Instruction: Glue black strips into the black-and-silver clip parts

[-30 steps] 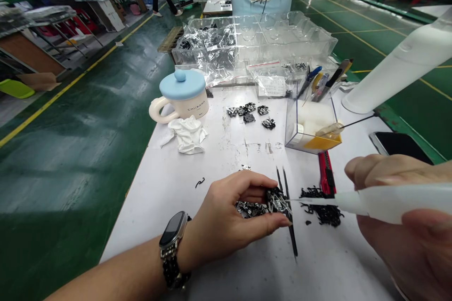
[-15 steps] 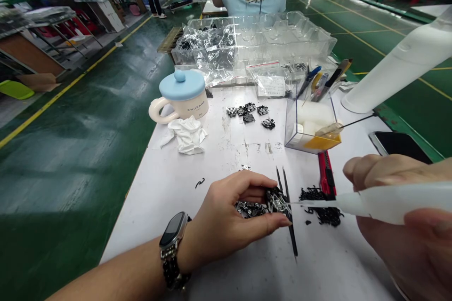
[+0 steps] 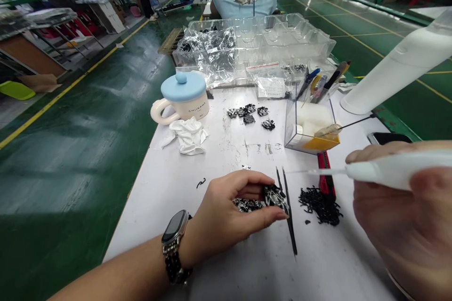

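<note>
Between the thumb and fingers of my left hand (image 3: 229, 211) is a small black-and-silver part (image 3: 274, 196). More such parts (image 3: 247, 205) lie on the table behind its palm, partly hidden. My right hand (image 3: 399, 216), blurred, is closed around a white squeeze bottle (image 3: 384, 169) with a thin needle-like tip pointing left. That tip is apart from the held part, above and to its right. Black tweezers (image 3: 291, 225) lie just right of my left fingertips. A pile of small black curved pieces (image 3: 322, 204) sits between the hands, beside a red cutter (image 3: 325, 174).
Several black-and-silver parts (image 3: 249, 112) lie farther back. A lidded mug (image 3: 187, 103) and crumpled tissue (image 3: 189, 135) stand left. At right are a clear holder (image 3: 310, 127) with pens, a white cylinder (image 3: 395, 61) and a phone (image 3: 388, 138). Clear trays (image 3: 282, 37) line the back; a person sits beyond.
My right hand has lifted the squeeze bottle, taking its tip up and away from the held part. My left hand has barely moved and keeps its grip.
</note>
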`<state>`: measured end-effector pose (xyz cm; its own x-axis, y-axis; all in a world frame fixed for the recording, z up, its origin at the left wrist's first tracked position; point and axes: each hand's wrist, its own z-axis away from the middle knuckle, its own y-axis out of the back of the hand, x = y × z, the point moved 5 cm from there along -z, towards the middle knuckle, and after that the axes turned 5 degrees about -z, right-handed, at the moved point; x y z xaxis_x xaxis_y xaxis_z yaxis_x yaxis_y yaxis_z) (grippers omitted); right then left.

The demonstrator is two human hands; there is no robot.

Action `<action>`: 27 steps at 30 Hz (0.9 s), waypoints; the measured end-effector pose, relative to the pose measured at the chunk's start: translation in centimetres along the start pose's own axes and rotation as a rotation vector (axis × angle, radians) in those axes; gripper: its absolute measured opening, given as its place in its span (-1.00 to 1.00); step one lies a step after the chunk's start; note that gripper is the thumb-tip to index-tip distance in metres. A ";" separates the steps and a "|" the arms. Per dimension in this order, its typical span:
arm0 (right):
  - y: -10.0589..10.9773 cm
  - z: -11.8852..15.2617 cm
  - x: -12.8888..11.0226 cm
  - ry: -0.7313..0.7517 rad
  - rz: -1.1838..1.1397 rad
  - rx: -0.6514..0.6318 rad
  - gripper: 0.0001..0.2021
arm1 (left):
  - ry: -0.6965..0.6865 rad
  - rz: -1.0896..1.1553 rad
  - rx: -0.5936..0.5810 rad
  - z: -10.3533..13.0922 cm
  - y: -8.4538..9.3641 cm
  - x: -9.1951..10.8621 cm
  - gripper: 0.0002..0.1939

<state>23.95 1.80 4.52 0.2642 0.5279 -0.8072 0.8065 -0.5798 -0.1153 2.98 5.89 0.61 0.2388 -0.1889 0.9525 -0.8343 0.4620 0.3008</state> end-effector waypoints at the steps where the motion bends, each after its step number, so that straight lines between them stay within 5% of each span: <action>1: 0.0 -0.1 0.6 0.002 -0.019 0.032 -0.75 | 0.021 0.010 0.002 -0.1 0.1 -0.1 -0.60; 3: -0.6 -0.2 1.9 -0.033 0.010 -0.014 -0.77 | 0.057 0.026 0.027 -0.4 0.6 -0.4 -0.63; 9: -5.0 1.0 5.8 -0.189 0.326 -0.533 -0.77 | 0.044 0.028 0.162 -1.2 2.0 -0.6 -0.64; 13: -6.7 2.0 7.5 -0.211 0.479 -0.728 -0.73 | 0.012 0.071 0.176 -1.3 2.3 -0.7 -0.63; 17: -5.9 2.3 6.0 -0.115 0.573 -0.782 -0.69 | -0.018 0.106 0.176 -1.3 2.5 -0.7 -0.62; 23: -5.6 5.5 2.0 -0.049 0.506 -1.267 -0.93 | -0.015 0.138 0.182 -1.4 2.7 -0.8 -0.63; 27: -6.2 7.2 1.9 -0.049 0.538 -1.410 -0.93 | -0.025 0.119 0.180 -1.6 2.7 -0.9 -0.62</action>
<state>15.65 2.00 -0.47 0.6901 0.4159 -0.5923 0.4622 0.3765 0.8029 1.31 8.66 0.64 0.1231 -0.1652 0.9785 -0.9316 0.3205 0.1713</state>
